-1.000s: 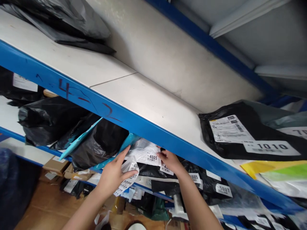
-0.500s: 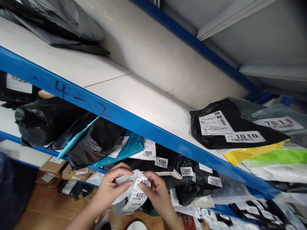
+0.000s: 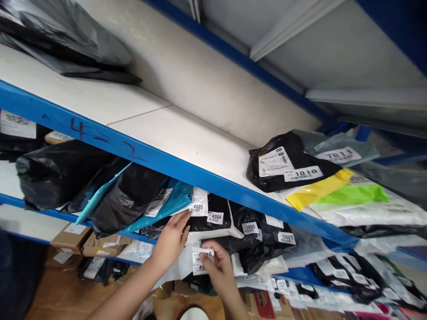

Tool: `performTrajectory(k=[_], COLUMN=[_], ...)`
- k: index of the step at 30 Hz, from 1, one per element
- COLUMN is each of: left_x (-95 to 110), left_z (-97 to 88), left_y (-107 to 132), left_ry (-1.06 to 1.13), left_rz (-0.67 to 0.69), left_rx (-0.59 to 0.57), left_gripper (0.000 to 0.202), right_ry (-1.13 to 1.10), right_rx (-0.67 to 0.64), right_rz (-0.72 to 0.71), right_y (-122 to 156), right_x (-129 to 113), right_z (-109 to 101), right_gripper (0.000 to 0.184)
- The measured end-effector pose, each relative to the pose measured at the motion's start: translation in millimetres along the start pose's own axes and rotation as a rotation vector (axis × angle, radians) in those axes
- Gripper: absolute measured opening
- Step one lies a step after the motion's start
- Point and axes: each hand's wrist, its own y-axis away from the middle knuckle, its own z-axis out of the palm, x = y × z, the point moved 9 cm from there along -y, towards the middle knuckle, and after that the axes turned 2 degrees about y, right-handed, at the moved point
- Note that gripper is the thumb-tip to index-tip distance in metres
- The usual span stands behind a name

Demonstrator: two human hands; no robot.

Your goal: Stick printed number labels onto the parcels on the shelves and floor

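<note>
My left hand [image 3: 171, 238] reaches to the stack of parcels on the middle shelf, fingers stretched out and touching the black parcel below the white tag 4005 [image 3: 199, 206]. My right hand [image 3: 215, 270] pinches a white number sticker [image 3: 198, 260] on a white strip of labels [image 3: 182, 266] that hangs in front of the shelf edge. A black parcel tagged 4004 [image 3: 215, 217] lies just right of my left fingers. A teal mailer [image 3: 167, 206] leans to the left of them.
Blue-edged shelving [image 3: 160, 162] marked "4-2" fills the view. On the upper board lie a black parcel tagged 1010 [image 3: 290, 162], yellow, green and white mailers [image 3: 347, 195] and grey bags [image 3: 66, 40] at far left. Black bags [image 3: 60, 173] and tagged parcels 3005, 5007 [image 3: 267, 231] crowd the middle shelf. Cardboard boxes [image 3: 71, 235] sit below.
My left hand let go of the label strip and went up to the parcels by tag 4005. My right hand stayed on the strip, now pinching one sticker. The view shifted right.
</note>
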Motion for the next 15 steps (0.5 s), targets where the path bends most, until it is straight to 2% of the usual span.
performTrajectory(k=[2,5,7,10,12,15], left_x=[16.2,40.1,49.6,49.2,45.1,42.0], left_z=[11.5,34.3,42.5,33.5,23.4,15.8], left_y=[-4.0,-10.1,-15.4,-27.1,-33.6,-37.4], left_ry=[-0.082,-0.182,-0.279,-0.415,-0.447,-0.439], left_rz=[0.094,0.242,0.321,0.332,0.314,0.334], left_rx=[-0.003,-0.089,-0.097,0.039,0.119,0.155], left_gripper=[0.040,0.048,0.040,0.022,0.020,0.020], right_ry=[-0.022,-0.089,-0.140,-0.204,-0.223,-0.240], right_rx=[0.006,0.040,0.089,0.147,0.174,0.198], right_rz=[0.019,0.021,0.037,0.060,0.060,0.064], right_y=[-0.6,-2.6,-2.2,1.5,4.1,4.9], right_x=[4.7,11.8,20.8,35.9,44.4,57.6], right_z=[-5.4,-18.9,-31.2,-46.9,-53.7,-57.1], right_gripper=[0.008,0.006,0.007,0.008,0.010,0.023])
